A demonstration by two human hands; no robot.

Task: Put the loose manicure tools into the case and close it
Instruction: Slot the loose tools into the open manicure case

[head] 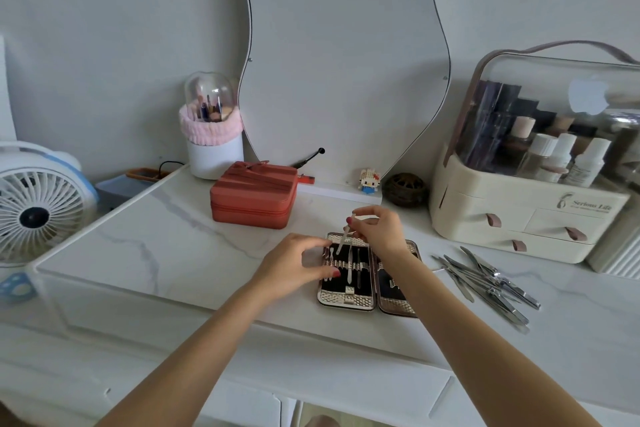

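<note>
An open manicure case [346, 300] with a black lining and rose-gold trim lies flat on the marble tabletop. Several thin tools sit under its elastic loops. My right hand [379, 229] hovers over the case's far edge and pinches a slim metal tool [344, 240] that slants down toward the left half. My left hand [294, 262] rests on the case's left side, fingers curled and touching the loops, holding nothing. A pile of several loose steel tools [488, 281] lies to the right of the case.
A coral zip box [254, 196] stands behind the case. A cream cosmetic organiser [526, 215] is at the right. A wavy mirror [343, 62], a brush holder [214, 142], a small brick figure [370, 180] and a dark ball [405, 189] line the back. A fan [38, 204] stands at left.
</note>
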